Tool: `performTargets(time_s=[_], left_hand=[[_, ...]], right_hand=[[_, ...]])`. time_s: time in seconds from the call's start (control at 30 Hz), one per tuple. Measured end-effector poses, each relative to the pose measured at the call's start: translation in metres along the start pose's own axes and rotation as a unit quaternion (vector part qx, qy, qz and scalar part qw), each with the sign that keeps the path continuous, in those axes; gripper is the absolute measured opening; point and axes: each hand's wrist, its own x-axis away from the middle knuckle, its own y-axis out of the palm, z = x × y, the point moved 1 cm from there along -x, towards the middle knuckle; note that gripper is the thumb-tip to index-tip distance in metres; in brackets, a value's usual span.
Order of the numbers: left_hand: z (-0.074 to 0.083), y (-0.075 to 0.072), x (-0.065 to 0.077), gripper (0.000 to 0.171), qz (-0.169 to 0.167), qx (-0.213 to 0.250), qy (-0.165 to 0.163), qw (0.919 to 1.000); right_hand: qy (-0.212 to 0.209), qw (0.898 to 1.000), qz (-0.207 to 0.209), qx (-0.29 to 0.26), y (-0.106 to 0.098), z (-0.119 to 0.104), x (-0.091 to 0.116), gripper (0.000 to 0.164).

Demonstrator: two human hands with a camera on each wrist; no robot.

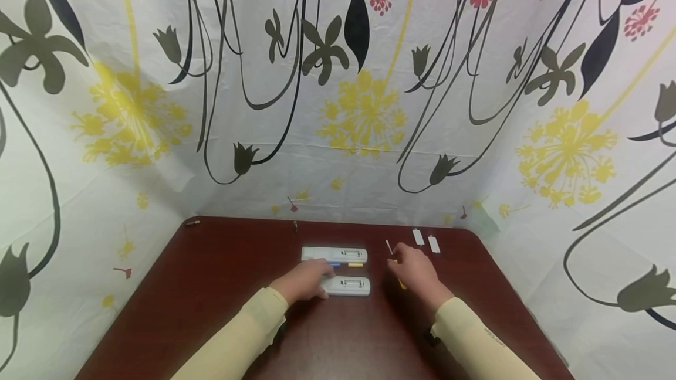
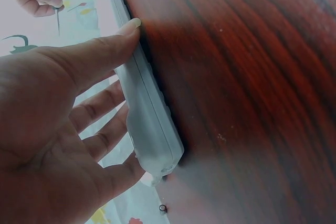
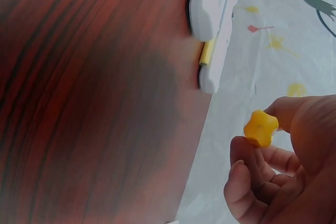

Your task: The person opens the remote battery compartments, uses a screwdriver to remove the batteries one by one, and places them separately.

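Face down on the dark red table lies the nearer white remote control (image 1: 348, 286), its battery bay uncovered. My left hand (image 1: 304, 281) holds its left end, the thumb along the near edge and the fingers at the far side, as the left wrist view shows. A second white remote control (image 1: 322, 253), also uncovered, lies just beyond. Between the two are a blue battery (image 1: 335, 264) and a yellow battery (image 1: 355, 265). To their right my right hand (image 1: 419, 271) grips a screwdriver (image 3: 261, 128) by its yellow handle, the tip pointing away from me.
Two white battery covers (image 1: 418, 237) (image 1: 434, 244) lie at the back right of the table (image 1: 211, 298). A small metallic piece (image 1: 295, 226) sits near the back edge, and a small slim object (image 1: 192, 223) at the back left corner. Flowered curtain (image 1: 338, 192) hangs around the table.
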Motion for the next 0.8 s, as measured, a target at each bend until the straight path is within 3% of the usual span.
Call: performTargets(time_s=[0.47, 0.8], left_hand=[[0.0, 0.0, 0.0, 0.042, -0.004, -0.005, -0.004, 1.0], [-0.001, 0.0, -0.001, 0.042, -0.005, -0.007, -0.006, 0.9999]], right_hand=[[0.018, 0.999, 0.004, 0.048, -0.01, 0.021, 0.006, 0.017], [0.033, 0.998, 0.008, 0.05, -0.015, 0.032, 0.007, 0.016]])
